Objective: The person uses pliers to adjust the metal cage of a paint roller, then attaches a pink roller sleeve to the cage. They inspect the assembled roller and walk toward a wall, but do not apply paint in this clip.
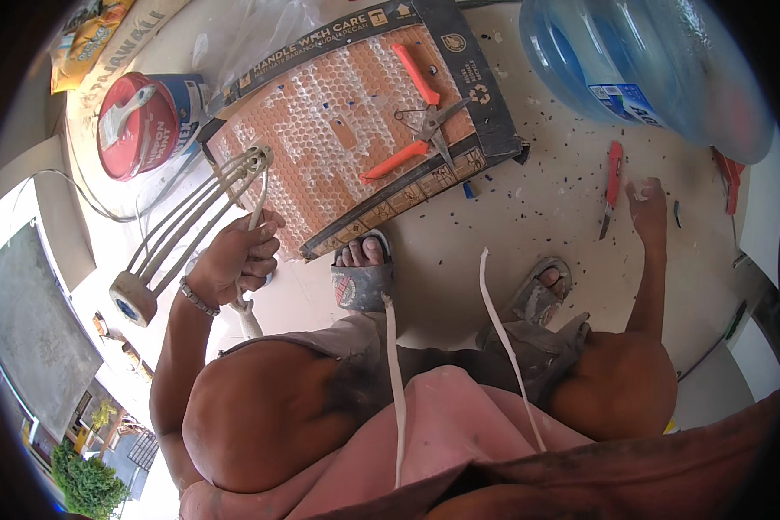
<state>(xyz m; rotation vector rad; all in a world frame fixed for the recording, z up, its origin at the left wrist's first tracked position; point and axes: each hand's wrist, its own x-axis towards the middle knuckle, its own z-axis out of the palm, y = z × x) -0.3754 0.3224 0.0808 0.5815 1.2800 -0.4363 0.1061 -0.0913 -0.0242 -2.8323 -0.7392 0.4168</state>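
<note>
My left hand (236, 260), a watch or bracelet at its wrist, is closed around a pale rod or cord. It joins a whitish cage-like tool (201, 221) with several long bars between a hub and a round end with a dark centre. Its exact kind is unclear. Low over the floor at the right, my right hand (648, 206) has its fingers loosely bent and apart, with nothing visible in them. Just left of it lies a red utility knife (613, 184), apart from the fingers. Orange-handled snips (426, 124) rest, jaws spread, on a flat bubble-wrapped carton (321, 147).
A red-lidded paint bucket (139, 130) with a brush (126, 115) on top stands at the far left. At the far right lies a large clear-blue water bottle (641, 65), with a red-handled tool (730, 180) nearer. Small dark chips dot the floor around my sandalled feet (361, 269).
</note>
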